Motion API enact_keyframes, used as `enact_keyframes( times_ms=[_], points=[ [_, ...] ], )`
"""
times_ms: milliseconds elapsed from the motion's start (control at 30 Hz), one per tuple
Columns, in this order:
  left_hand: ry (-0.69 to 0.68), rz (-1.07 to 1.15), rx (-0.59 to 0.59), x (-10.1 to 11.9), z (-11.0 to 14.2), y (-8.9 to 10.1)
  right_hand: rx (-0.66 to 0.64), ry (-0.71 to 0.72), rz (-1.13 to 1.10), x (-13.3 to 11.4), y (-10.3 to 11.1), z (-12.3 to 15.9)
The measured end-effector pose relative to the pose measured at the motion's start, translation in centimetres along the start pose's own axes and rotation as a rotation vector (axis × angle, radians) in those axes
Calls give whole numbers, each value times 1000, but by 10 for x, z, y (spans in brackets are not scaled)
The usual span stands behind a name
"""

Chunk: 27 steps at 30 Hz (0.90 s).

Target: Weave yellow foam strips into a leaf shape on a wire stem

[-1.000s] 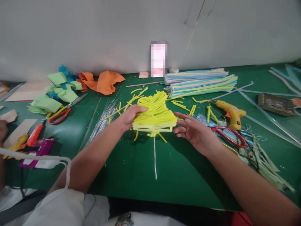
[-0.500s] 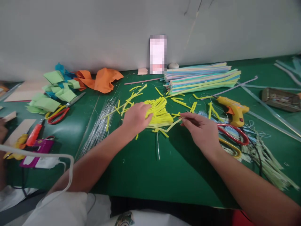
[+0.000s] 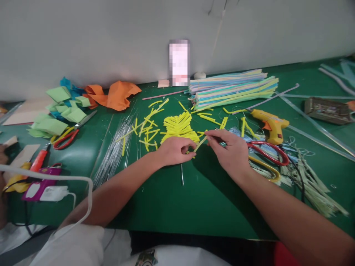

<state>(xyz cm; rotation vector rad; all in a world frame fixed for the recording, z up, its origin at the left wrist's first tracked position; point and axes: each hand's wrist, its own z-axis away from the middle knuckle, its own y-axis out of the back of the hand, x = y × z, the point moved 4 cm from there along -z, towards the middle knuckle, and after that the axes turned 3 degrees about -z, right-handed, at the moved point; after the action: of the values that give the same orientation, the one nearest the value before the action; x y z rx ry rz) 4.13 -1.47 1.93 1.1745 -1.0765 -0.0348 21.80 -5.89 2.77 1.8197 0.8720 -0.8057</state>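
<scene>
A leaf-like shape made of yellow strips (image 3: 179,127) lies flat on the green table (image 3: 172,199), with a thin wire stem (image 3: 182,177) running toward me. My left hand (image 3: 174,150) is closed in a pinch at the shape's near end. My right hand (image 3: 231,150) pinches one loose yellow strip (image 3: 200,144) whose other end meets my left fingers. Loose yellow strip offcuts (image 3: 146,127) are scattered left of and behind the shape.
Red-handled scissors (image 3: 267,155) and a yellow glue gun (image 3: 270,125) lie right of my right hand, over pale fringe bundles (image 3: 313,184). A stack of pastel strips (image 3: 233,88) is behind. Thin wires (image 3: 116,147), more scissors (image 3: 70,131), and green and orange paper (image 3: 116,94) sit left.
My left hand laid the yellow shape flat on the table and slid to its near end. My right hand closed from open onto a single yellow strip.
</scene>
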Motion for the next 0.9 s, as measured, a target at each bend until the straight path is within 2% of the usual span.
enact_keyframes(
  times_ms=[67,167,300,367,433,533,633,767,900],
  points=[
    [51,104,-3,-2,-1,-1,-10,13,-47,-2,0,1],
    [45,283,13,-5,-2,-1,-57,66,-115,-7,-1,2],
    [64,489,91,-15,-3,3,-55,150,-135,-13,2,4],
    [120,560,112,-20,-2,3,-108,194,-32,-15,-1,6],
    [153,595,121,-22,-2,3,-237,227,149,-17,-9,9],
    [138,582,128,-18,-3,4,-461,246,401,-17,-25,14],
    [120,571,149,-16,-3,8,-610,244,560,-17,-36,16],
    [121,627,193,-15,-2,18,-676,198,652,-17,-41,17],
    [109,653,283,-15,1,37,-710,126,709,-16,-36,16]
  ],
)
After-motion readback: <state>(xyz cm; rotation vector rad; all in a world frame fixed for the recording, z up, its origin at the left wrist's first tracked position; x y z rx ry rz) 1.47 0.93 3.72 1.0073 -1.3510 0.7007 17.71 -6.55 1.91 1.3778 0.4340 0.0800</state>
